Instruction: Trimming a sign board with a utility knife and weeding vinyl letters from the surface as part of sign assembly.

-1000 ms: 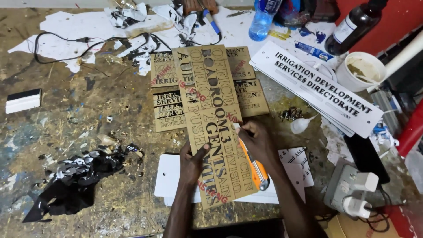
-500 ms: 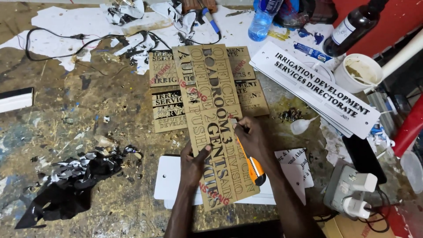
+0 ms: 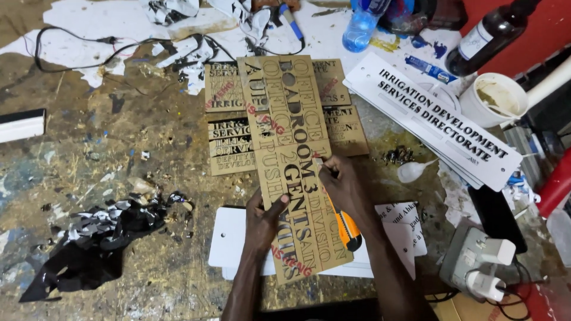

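left hand (image 3: 263, 221) flat on the lower left edge of a long tan lettered sheet (image 3: 294, 160), thumb laid over its face, fingers mostly underneath; pinning rather than clenched. right hand (image 3: 344, 189) closed around an orange utility knife (image 3: 347, 229), fingertips bunched at the sheet's right side near mid-length, orange handle sticking out below the palm; blade tip hidden by the fingers. sheet lying slantwise at table centre, upper end away from the body, lower end over white blank plates (image 3: 232, 249) stacked near the table's front edge. under the sheet's upper half, several smaller tan lettered sheets (image 3: 229, 145), overlapping each other, some with black lettering strips.

to the right, a stack of white sign boards with black lettering (image 3: 437, 122), angled, well apart from the hands. just beyond, a white cup with pale residue (image 3: 493, 98), a dark brown bottle (image 3: 491, 35), a clear blue plastic bottle (image 3: 360, 27). white charger block with plug (image 3: 482, 267) at lower right. crumpled black film scraps (image 3: 89, 244) at lower left, well apart from the sheet. black cable (image 3: 71, 50) looping across white paper at upper left. worktable (image 3: 119, 137) scuffed, paint-spotted, littered with small offcuts.
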